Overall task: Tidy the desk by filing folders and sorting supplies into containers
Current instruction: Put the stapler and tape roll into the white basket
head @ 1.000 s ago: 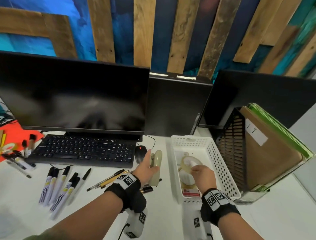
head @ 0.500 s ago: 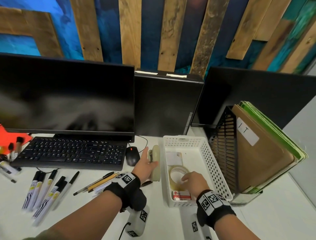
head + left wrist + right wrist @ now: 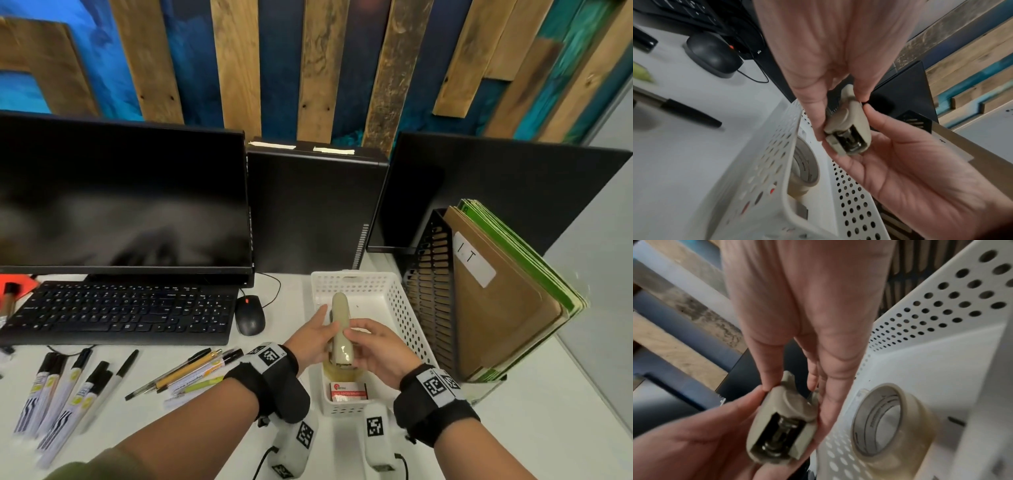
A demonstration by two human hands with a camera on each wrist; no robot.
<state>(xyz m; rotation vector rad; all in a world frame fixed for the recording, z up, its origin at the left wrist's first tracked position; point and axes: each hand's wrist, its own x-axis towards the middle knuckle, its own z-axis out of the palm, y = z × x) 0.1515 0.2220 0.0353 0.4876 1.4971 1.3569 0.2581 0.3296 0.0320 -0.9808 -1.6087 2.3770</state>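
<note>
A beige stapler (image 3: pixel 340 329) hangs over the white perforated basket (image 3: pixel 404 308), held from both sides. My left hand (image 3: pixel 320 330) pinches its left side and my right hand (image 3: pixel 359 337) pinches its right side. The left wrist view shows the stapler (image 3: pixel 849 128) end-on between thumb and fingers of both hands, and the right wrist view shows the stapler (image 3: pixel 785 423) the same way. Inside the basket lie a roll of clear tape (image 3: pixel 885 420) and a small red and white box (image 3: pixel 347 392). Brown and green folders (image 3: pixel 496 308) stand in a black mesh file holder (image 3: pixel 431 291).
Several markers (image 3: pixel 61 394) and pens (image 3: pixel 191 370) lie loose on the white desk at the left front. Behind them are a black keyboard (image 3: pixel 120 311), a mouse (image 3: pixel 250 315), a monitor (image 3: pixel 120 198) and a computer tower (image 3: pixel 315 212).
My left hand lifted the stapler off the desk and brought it right, over the basket. My right hand let go of the tape roll in the basket and took hold of the stapler.
</note>
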